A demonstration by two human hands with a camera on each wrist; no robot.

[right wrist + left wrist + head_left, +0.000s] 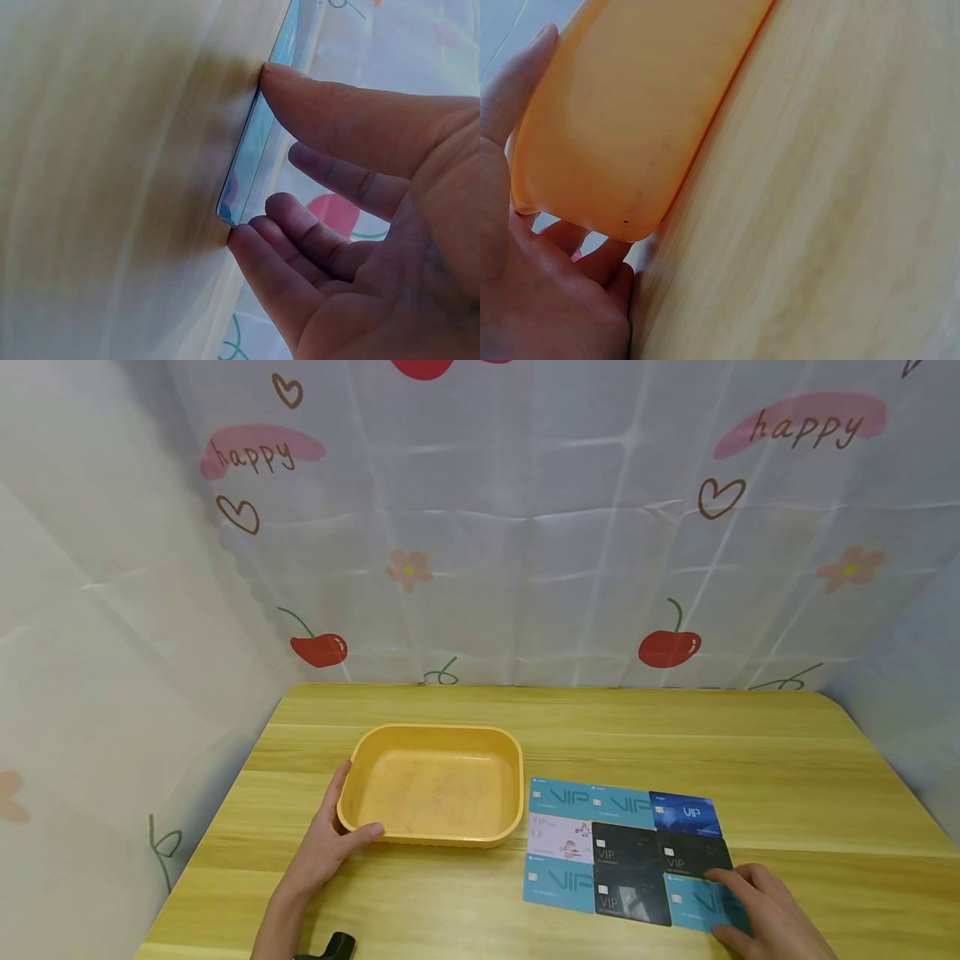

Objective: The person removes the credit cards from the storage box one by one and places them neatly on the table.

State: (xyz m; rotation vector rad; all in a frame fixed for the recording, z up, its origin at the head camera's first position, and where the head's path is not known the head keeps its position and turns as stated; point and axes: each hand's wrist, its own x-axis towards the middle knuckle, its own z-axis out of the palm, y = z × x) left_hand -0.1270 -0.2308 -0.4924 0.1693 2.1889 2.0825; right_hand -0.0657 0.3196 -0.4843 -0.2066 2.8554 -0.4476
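Note:
At the left end of a yellow plastic basin [450, 785], my left hand [333, 839] grips the wall, thumb over the near rim and fingers round the outer side. The left wrist view shows those fingers curled beneath the basin's rounded end [630, 135]. To its right, flat VIP cards lie edge to edge in three rows of three. My right hand [772, 910] holds the teal card [693, 900] at the near right corner by its edges, partly covering it. In the right wrist view, the thumb and a fingertip touch this card [251, 150] as it lies on the table.
The other cards include teal ones [558, 882], black ones [626, 845], a pale pink one [558, 837] and a blue one [684, 814]. A wooden table [637, 727] meets a printed curtain [525, 568] behind. A black object [339, 946] shows by the left wrist.

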